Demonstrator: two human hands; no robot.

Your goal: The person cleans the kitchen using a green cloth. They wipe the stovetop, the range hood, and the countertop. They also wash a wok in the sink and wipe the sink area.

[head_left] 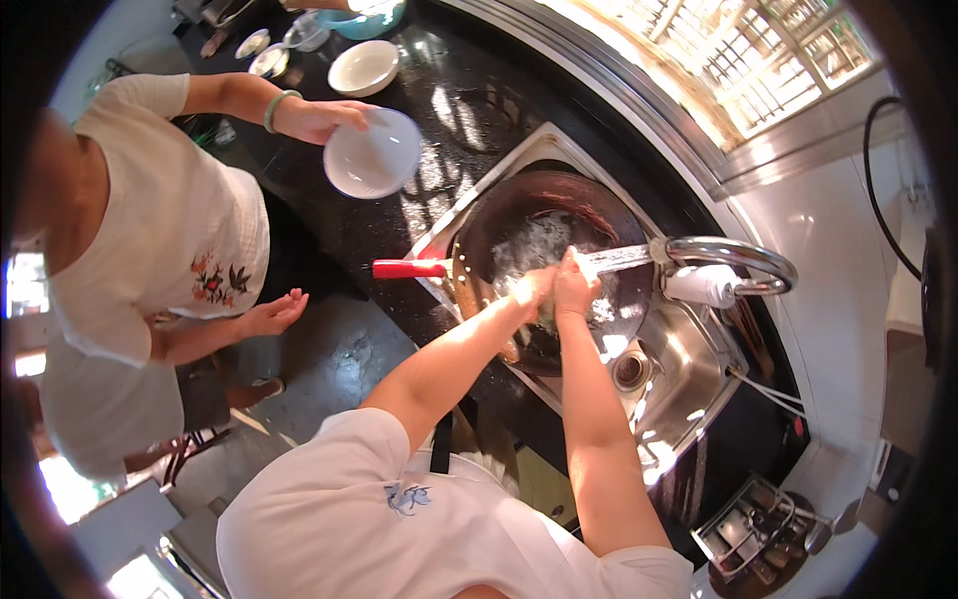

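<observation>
My left hand [536, 289] and my right hand [576, 289] meet close together over a big dark wok [624, 215]. Water [617, 260] pours onto them from a curved chrome faucet [738, 250]. Both hands look closed, fingers drawn in against each other. Something pale shows just below them, but glare and splashing hide what it is. The wok rests across the steel sink [689, 369], its red handle [409, 269] pointing left over the counter. Foamy water lies in its bottom.
On the left a co-worker's hand [334, 118] holds a white bowl [373, 155] over the black counter [464, 60]. Another white bowl [363, 68] and small dishes [267, 62] stand farther back. A utensil rack [758, 534] is at lower right, a window [738, 50] at upper right.
</observation>
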